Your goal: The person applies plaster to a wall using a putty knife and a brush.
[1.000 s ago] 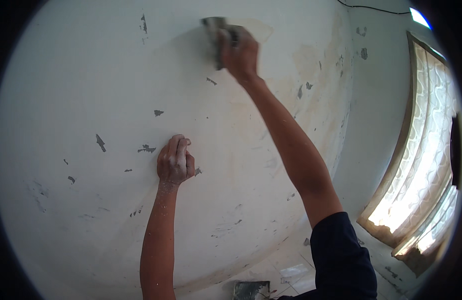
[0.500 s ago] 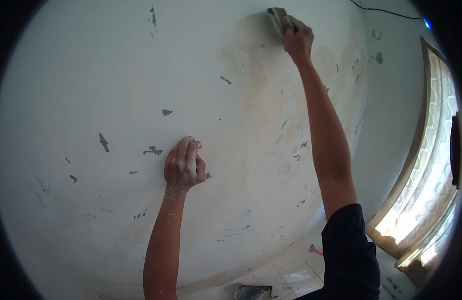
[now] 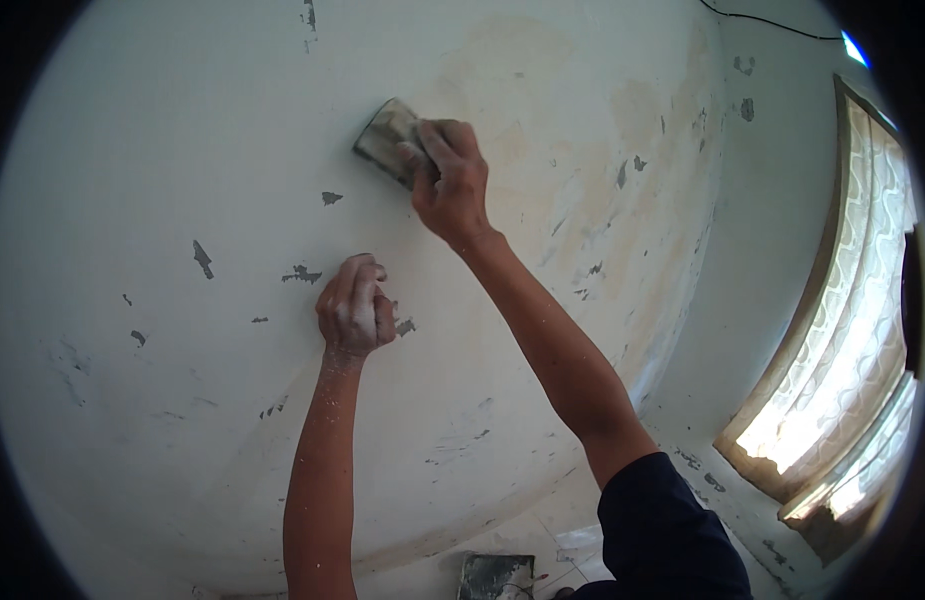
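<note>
**Sanding block drawn back down and left across the wall**

Wall (image 3: 182,420): pale, whitish, filling nearly the whole view, with dark chips where the coat has flaked and a yellowish, rubbed-looking patch (image 3: 542,120) toward the upper right. A curtained window (image 3: 832,330) stands at the right edge; a dark flat object (image 3: 494,577), too cut off to identify, lies on the floor at the bottom.

Right hand (image 3: 452,185): arm reaches up from the lower right, dark sleeve at the shoulder. The grip is clenched on a grey sanding block (image 3: 387,140), fingers folded over its near edge, the block pressed flat to the wall just left of the yellowish patch. Half a second earlier this hand and block were higher and further right, near the top of the view; a second ago they sat nearer the top centre. The block has therefore swept up-right and come back down-left, which reads as a repeating rubbing stroke over the same region. Judgement: the work is mid-pass, not finished, since flaked spots remain close below the block.

Left hand (image 3: 354,310): closed in a loose fist, knuckles resting against the wall beside a small dark chip (image 3: 405,326), forearm dusted white. Whether it holds anything cannot be told. Its place on the wall matches both earlier frames; it acts as a brace.

Chip (image 3: 331,198) lies between the two hands, untouched.
</note>
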Demonstrator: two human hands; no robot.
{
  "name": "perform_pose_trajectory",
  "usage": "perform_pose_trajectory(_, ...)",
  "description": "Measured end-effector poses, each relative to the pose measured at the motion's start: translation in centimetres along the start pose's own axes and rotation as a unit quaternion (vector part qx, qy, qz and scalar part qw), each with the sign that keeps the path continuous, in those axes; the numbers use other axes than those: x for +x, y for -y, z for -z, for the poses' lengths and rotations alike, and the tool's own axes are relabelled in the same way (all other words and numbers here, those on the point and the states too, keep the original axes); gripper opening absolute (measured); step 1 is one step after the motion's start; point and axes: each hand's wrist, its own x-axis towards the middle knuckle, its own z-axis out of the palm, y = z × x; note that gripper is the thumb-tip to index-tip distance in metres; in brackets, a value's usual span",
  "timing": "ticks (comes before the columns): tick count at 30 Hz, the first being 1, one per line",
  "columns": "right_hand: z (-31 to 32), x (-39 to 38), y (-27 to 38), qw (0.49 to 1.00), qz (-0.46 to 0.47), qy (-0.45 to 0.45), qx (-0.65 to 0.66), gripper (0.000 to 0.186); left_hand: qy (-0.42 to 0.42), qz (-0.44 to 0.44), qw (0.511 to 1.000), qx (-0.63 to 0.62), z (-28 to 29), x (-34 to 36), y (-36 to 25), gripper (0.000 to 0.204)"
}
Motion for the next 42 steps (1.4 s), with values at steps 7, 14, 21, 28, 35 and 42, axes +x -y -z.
perform_pose_trajectory(7,5.0,4.9,-3.2,0.907,-0.400,-0.051,0.125,0.034,-0.023,0.007,1.000,-0.003,0.8,0.0,0.2,0.020)
perform_pose_trajectory(14,6.9,4.2,-10.6,0.945,-0.308,-0.094,-0.065,0.032,-0.020,0.001,1.000,0.000,0.3,0.3,-0.4,0.022)
perform_pose_trajectory(21,2.4,-0.3,-3.5,0.976,-0.165,-0.093,-0.106,0.023,-0.023,0.009,1.000,0.001,0.2,0.5,-0.7,0.023)
perform_pose_trajectory(28,2.8,-2.0,0.6,0.903,-0.410,-0.026,0.125,0.025,-0.004,0.017,1.000,0.019,0.2,0.1,-0.1,0.023)
perform_pose_trajectory(35,8.7,1.9,-9.7,0.842,-0.463,-0.138,0.241,0.027,0.003,0.004,1.000,0.027,0.1,0.4,-0.4,0.025)
perform_pose_trajectory(42,6.3,2.1,-12.1,0.984,-0.063,-0.088,-0.144,0.023,0.002,0.006,1.000,0.024,-0.5,0.4,-1.0,0.023)
